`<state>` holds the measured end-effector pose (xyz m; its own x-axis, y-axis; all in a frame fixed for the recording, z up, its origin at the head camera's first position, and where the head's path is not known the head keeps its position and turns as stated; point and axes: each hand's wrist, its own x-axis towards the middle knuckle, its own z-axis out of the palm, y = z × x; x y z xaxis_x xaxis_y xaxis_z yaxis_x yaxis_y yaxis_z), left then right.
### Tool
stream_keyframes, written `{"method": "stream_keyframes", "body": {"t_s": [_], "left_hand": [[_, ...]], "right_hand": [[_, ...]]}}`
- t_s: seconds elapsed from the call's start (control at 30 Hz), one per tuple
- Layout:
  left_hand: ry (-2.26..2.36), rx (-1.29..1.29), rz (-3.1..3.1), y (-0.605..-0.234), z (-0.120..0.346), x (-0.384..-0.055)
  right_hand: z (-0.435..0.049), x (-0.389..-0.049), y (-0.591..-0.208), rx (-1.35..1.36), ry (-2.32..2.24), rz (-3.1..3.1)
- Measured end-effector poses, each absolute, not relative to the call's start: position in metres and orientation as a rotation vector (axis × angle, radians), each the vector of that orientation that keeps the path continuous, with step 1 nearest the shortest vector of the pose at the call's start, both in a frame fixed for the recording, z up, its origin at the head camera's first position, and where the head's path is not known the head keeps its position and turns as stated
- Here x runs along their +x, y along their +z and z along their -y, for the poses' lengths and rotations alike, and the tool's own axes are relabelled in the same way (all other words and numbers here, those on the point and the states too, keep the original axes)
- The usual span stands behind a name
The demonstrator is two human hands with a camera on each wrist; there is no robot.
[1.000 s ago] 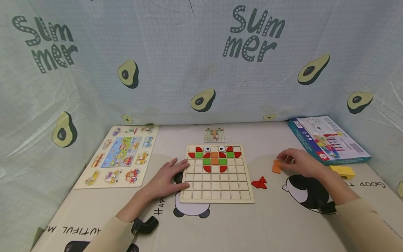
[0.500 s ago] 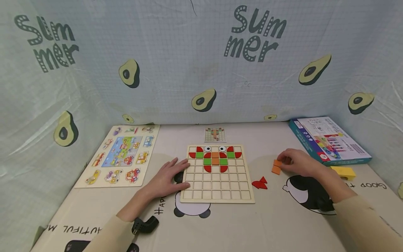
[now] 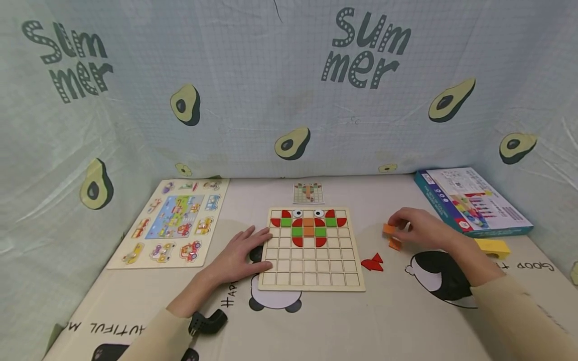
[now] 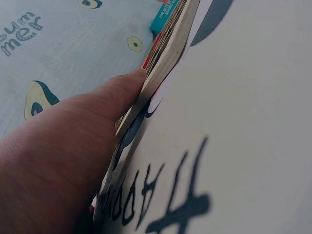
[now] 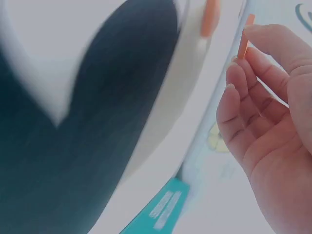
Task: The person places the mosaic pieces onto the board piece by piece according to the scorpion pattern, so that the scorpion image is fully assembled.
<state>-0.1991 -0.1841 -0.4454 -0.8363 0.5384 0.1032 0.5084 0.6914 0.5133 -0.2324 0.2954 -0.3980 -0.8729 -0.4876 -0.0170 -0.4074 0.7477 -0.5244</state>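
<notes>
In the head view, a wooden grid board point(image 3: 311, 266) bears red, green and orange pieces and two eye discs in its upper rows. My left hand point(image 3: 237, 254) rests at its left edge with fingers extended; the left wrist view shows the thumb point(image 4: 129, 87) against the board's side. Off to the right, my right hand point(image 3: 424, 229) pinches an orange square tile point(image 3: 387, 229) between thumb and fingertips, seen edge-on in the right wrist view. A second orange tile point(image 3: 395, 244) lies just below it on the table. Red pieces point(image 3: 373, 262) lie beside the board's right edge.
A small pattern card point(image 3: 308, 193) lies behind the board. At left is a vehicle picture puzzle point(image 3: 169, 223). A flat box point(image 3: 474, 200) and a yellow block point(image 3: 493, 246) sit at right. A black curved object point(image 3: 209, 322) is near the left sleeve.
My right hand has moved slightly left, carrying one orange tile up and away from the other, which has turned a little. The left hand has stayed at the board.
</notes>
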Motion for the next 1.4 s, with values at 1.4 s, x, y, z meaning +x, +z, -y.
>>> {"method": "stream_keyframes", "body": {"t_s": [1.4], "left_hand": [[0.832, 0.893, -2.837, -0.445, 0.183, -0.199]], "right_hand": [[-0.121, -0.252, -0.401, -1.081, -0.525, -2.629]]}}
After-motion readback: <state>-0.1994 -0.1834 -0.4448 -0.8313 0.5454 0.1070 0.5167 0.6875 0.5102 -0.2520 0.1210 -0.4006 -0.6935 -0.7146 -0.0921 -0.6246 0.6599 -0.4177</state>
